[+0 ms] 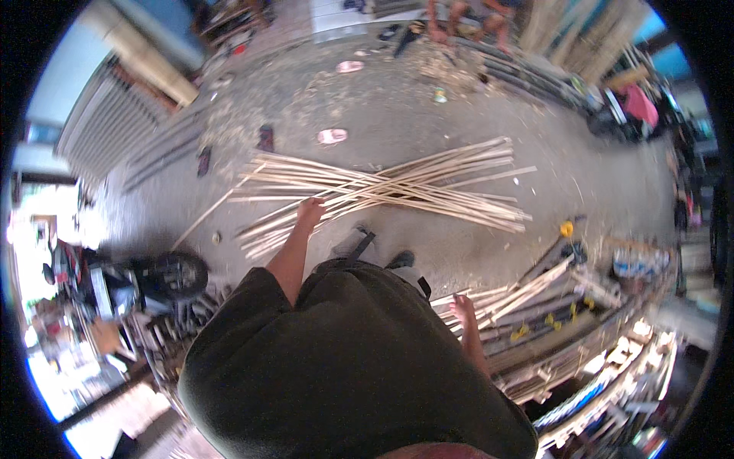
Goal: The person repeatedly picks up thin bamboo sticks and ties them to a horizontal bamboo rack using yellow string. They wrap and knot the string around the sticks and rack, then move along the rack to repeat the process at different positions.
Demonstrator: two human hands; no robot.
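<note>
Long pale bamboo strips (390, 187) lie on the floor in front of me, two bundles crossed into a wide X. My left hand (310, 209) reaches over the near left arm of the X with its fingers curled; whether a strip is in its grasp is hidden. Down at my right side, my right hand (462, 307) is held up beside more bamboo strips (527, 294) that rest on a low stack. Its fingers are bent together, and a small dark bit shows at their tips, too small to name.
A motorcycle (172, 275) stands at the left. Pink slippers (332, 136) and dark sandals (265, 138) lie beyond the strips. Thick bamboo poles (527, 76) line the far right, near another person's legs (497, 27). A wooden rack (566, 344) holds poles at my right.
</note>
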